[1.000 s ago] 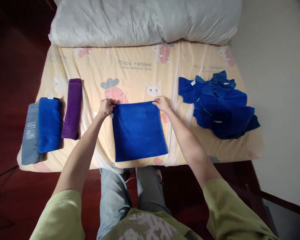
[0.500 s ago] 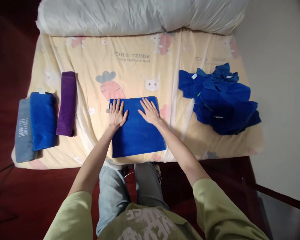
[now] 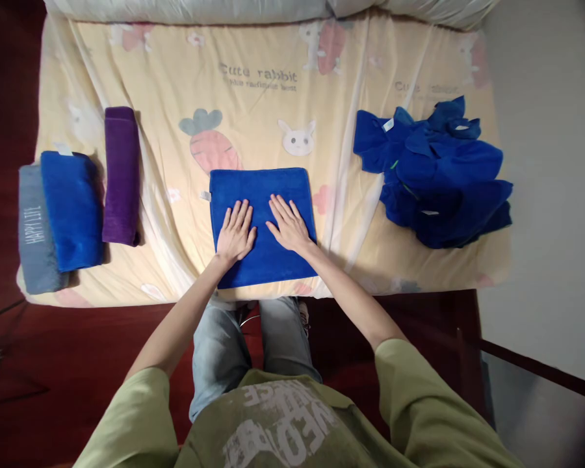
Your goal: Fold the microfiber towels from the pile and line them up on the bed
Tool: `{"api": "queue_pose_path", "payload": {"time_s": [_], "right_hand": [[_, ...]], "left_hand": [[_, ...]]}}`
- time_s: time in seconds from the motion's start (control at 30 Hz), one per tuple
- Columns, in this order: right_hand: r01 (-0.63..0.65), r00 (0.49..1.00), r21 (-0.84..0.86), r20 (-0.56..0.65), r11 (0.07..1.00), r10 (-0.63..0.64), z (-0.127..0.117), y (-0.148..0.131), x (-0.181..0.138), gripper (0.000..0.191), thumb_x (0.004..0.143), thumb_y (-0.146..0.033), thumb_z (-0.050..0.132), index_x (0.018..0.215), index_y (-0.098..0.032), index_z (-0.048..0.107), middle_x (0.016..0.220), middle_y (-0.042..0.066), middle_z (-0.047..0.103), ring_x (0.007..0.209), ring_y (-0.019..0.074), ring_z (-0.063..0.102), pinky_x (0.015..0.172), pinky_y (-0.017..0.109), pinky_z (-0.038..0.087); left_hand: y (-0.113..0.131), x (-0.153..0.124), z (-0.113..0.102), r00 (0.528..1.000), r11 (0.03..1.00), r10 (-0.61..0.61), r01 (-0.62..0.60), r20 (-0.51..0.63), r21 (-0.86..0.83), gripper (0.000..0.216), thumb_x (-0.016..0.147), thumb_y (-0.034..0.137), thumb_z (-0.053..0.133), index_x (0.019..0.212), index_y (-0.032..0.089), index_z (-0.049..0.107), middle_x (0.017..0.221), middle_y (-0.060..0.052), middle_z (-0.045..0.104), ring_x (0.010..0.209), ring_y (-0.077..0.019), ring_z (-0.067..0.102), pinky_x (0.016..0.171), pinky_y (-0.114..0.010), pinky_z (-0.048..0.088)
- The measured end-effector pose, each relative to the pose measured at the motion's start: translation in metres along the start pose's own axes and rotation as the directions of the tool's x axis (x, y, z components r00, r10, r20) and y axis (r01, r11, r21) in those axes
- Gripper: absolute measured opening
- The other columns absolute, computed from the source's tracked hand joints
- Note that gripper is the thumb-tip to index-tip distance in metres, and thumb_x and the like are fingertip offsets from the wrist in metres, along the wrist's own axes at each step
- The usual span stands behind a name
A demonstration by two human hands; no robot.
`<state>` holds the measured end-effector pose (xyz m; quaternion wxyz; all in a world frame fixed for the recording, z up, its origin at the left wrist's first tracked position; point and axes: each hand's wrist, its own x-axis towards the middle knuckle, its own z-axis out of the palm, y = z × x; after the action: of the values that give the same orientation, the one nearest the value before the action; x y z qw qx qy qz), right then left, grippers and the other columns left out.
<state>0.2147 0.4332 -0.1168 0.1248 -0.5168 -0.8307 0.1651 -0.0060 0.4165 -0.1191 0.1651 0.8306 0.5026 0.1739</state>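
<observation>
A folded blue towel point(image 3: 263, 188) lies flat near the front edge of the bed point(image 3: 253, 104). My left hand point(image 3: 234, 232) rests palm down on the towel's left half, fingers spread and open. My right hand point(image 3: 286, 225) lies flat beside it on the right half, fingers stretched out too. Neither hand holds anything; both press on the cloth.
A heap of loose blue towels point(image 3: 439, 175) sits on the bed's right side. At the left lie a rolled purple towel point(image 3: 121, 175), a folded blue towel point(image 3: 71, 208) and a grey one point(image 3: 33, 231). A white duvet point(image 3: 273, 8) runs along the far edge.
My hands let go of the towel's far corners, laid flat on it, and have slid toward me across the cloth. The view has tilted down.
</observation>
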Motion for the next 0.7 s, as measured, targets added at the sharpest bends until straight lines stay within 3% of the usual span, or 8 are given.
{"api": "queue_pose_path", "payload": {"time_s": [0.17, 0.37, 0.47, 0.7], "right_hand": [[-0.166, 0.983, 0.017, -0.072, 0.986, 0.167, -0.001, -0.01, -0.018, 0.068, 0.109, -0.035, 0.034, 0.168, -0.008, 0.015, 0.175, 0.013, 0.017, 0.164, 0.028, 0.009, 0.134, 0.058, 0.007], [0.002, 0.998, -0.014, 0.063, 1.0, -0.001, 0.014, -0.066, -0.084, 0.067, 0.108, -0.031, 0.036, 0.169, -0.013, 0.015, 0.174, 0.009, 0.02, 0.163, 0.0237, 0.014, 0.135, 0.051, 0.01], [-0.049, 0.996, -0.039, 0.071, 0.998, 0.052, 0.012, -0.056, -0.109, 0.071, 0.109, -0.038, 0.038, 0.169, -0.013, 0.012, 0.175, 0.009, 0.016, 0.163, 0.0251, 0.014, 0.135, 0.051, 0.012], [-0.122, 0.991, -0.071, 0.046, 0.99, 0.125, -0.013, -0.003, -0.152, 0.073, 0.108, -0.039, 0.04, 0.169, -0.013, 0.009, 0.175, 0.011, 0.016, 0.163, 0.0273, 0.015, 0.134, 0.055, 0.013]], "left_hand": [[0.016, -0.026, 0.004, 0.988, 0.99, -0.142, 0.141, -0.066, -0.018, 0.069, 0.106, 0.041, 0.033, 0.165, 0.007, 0.026, 0.173, -0.016, 0.016, 0.163, -0.0307, 0.007, 0.133, -0.056, 0.01], [0.058, -0.08, 0.017, 0.999, 1.0, -0.02, 0.021, 0.045, -0.018, 0.065, 0.106, 0.033, 0.031, 0.167, 0.013, 0.023, 0.173, -0.012, 0.018, 0.162, -0.0279, 0.012, 0.133, -0.055, 0.012], [0.051, -0.103, 0.013, 0.998, 0.999, -0.052, 0.052, 0.04, 0.007, 0.068, 0.105, 0.039, 0.037, 0.168, 0.015, 0.024, 0.174, -0.01, 0.017, 0.162, -0.0293, 0.013, 0.132, -0.055, 0.013], [0.021, -0.143, -0.008, 0.991, 0.99, -0.136, 0.135, 0.014, 0.048, 0.075, 0.105, 0.049, 0.041, 0.168, 0.013, 0.021, 0.174, -0.013, 0.015, 0.162, -0.0314, 0.011, 0.132, -0.056, 0.012]]}}
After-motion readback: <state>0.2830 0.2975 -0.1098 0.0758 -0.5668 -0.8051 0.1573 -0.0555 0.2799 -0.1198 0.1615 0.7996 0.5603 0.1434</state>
